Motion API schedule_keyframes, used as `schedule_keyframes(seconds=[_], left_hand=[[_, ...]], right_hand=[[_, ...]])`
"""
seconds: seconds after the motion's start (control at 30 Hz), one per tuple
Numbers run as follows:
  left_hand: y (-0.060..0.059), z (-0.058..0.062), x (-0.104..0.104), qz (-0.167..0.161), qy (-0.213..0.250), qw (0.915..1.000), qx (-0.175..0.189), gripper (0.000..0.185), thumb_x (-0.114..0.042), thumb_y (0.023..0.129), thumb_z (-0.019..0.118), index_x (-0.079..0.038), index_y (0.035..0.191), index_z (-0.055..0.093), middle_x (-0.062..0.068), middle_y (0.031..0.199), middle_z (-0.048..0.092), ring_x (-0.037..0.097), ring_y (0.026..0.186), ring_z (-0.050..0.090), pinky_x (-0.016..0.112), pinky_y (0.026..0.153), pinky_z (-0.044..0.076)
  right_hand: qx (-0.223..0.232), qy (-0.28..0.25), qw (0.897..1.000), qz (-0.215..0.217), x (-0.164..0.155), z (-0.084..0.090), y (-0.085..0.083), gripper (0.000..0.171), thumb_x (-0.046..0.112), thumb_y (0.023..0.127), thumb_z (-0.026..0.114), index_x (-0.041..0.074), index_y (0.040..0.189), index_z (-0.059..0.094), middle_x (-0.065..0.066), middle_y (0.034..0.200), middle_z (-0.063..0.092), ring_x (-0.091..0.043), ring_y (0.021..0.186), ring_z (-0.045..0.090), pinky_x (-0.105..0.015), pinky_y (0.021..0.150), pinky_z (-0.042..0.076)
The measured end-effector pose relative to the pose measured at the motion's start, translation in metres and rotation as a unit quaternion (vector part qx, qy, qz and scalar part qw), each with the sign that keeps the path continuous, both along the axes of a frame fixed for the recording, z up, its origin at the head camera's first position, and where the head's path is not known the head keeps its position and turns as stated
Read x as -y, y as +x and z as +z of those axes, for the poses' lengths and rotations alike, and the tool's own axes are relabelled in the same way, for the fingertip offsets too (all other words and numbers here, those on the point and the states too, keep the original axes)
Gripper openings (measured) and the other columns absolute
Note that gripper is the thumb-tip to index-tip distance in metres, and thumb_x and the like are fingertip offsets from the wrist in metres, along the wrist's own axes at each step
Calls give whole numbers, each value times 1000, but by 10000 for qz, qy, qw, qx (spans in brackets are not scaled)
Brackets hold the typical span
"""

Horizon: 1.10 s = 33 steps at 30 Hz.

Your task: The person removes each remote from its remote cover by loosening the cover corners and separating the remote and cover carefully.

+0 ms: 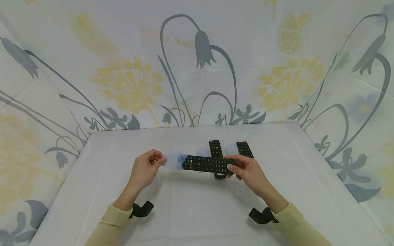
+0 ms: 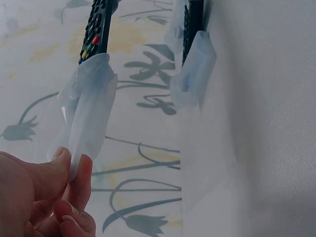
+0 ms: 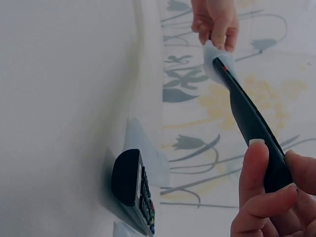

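Observation:
Above the white table [image 1: 191,212] I hold a black remote [image 1: 206,164] level between both hands. My left hand [image 1: 161,159] pinches a clear plastic sleeve [image 1: 173,160] that covers the remote's left end, the end with the coloured buttons. My right hand [image 1: 230,165] grips the other end, thumb on top. In the left wrist view, thumb and forefinger of the left hand [image 2: 74,160] pinch the sleeve [image 2: 86,113] below the remote [image 2: 96,29]. The right wrist view has the right hand [image 3: 274,168] curled round the remote [image 3: 252,123], with the sleeve [image 3: 212,61] at its far tip.
Two more black remotes [image 1: 215,148] [image 1: 244,149] lie on the table behind the held one, each with clear plastic at its far end. One of them [image 3: 133,182] lies near the right hand. Flowered cloth walls [image 1: 197,68] close off three sides.

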<state>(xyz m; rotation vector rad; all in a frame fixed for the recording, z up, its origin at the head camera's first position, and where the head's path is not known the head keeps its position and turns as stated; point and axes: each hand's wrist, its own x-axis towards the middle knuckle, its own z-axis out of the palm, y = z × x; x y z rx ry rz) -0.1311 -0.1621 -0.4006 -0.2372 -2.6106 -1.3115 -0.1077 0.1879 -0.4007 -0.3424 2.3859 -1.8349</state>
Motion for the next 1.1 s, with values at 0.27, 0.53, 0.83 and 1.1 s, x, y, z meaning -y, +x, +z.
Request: schedule_keyframes(seconds=[0.27,0.53,0.83,1.1], left_hand=[[-1,-1,1,36,14,10000,44,6,-13,91,74,-9,90,69,2,78,66,19,65,55,29,54,42],[-2,0,-1,-20,156,9999,41,6,-12,91,74,-8,91,69,3,80,67,20,66,56,29,54,43],[-3,0,-3,62,128,9999,28,6,-11,91,74,-7,93,70,5,81,68,20,68,56,28,55,43],[-3,0,-2,16,194,9996,-185,5,-10,91,74,-8,93,70,3,80,68,19,68,56,27,55,43]], right_hand=[[12,-97,10000,1,-2,-2,-1,32,3,95,64,1,127,64,-15,86,68,-34,71,67,-25,55,42],[-49,-45,10000,-36,-5,-2,-2,32,4,96,64,2,128,64,-14,85,69,-33,68,63,-27,56,42],[-53,-60,10000,-36,-6,-2,-3,32,4,96,64,2,128,64,-15,85,68,-33,67,62,-28,56,42],[-21,-20,10000,-80,-7,-3,-3,33,5,96,64,1,128,63,-15,89,69,-35,71,64,-28,57,44]])
